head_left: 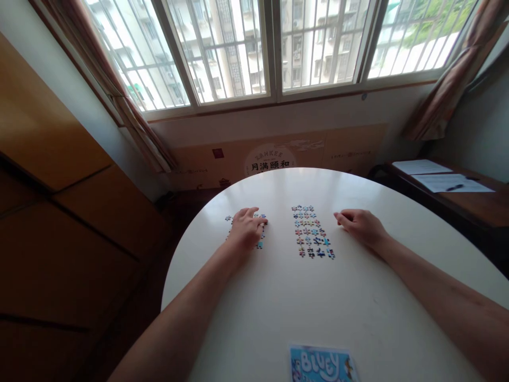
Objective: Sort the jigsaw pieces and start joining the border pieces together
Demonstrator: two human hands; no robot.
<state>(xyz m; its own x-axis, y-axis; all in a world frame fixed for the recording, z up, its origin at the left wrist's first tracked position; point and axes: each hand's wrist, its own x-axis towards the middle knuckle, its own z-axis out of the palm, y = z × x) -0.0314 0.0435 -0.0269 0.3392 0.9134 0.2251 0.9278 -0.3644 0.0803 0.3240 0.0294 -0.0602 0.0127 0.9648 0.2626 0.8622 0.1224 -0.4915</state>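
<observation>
My left hand (pixel 247 229) is over the left group of jigsaw pieces (pixel 260 245), palm down with its fingers apart. Its fingertips touch or hover just above the pieces at that group's right side; the hand hides most of them. One loose jigsaw piece (pixel 228 218) lies at the left of this hand. Between my hands, a block of jigsaw pieces (pixel 310 232) is laid out in rows, the pieces apart from each other. To the right of that block my right hand (pixel 361 227) rests on the table, fingers curled in loosely, with nothing visible in them.
The round white table (pixel 254 302) carries everything. A blue "Bluey" card or box (pixel 323 364) lies at its near edge. Beyond the table stands a printed cardboard panel (pixel 353 151) under the window. At the right, papers (pixel 451 183) and a pen lie on a brown side table (pixel 477 207).
</observation>
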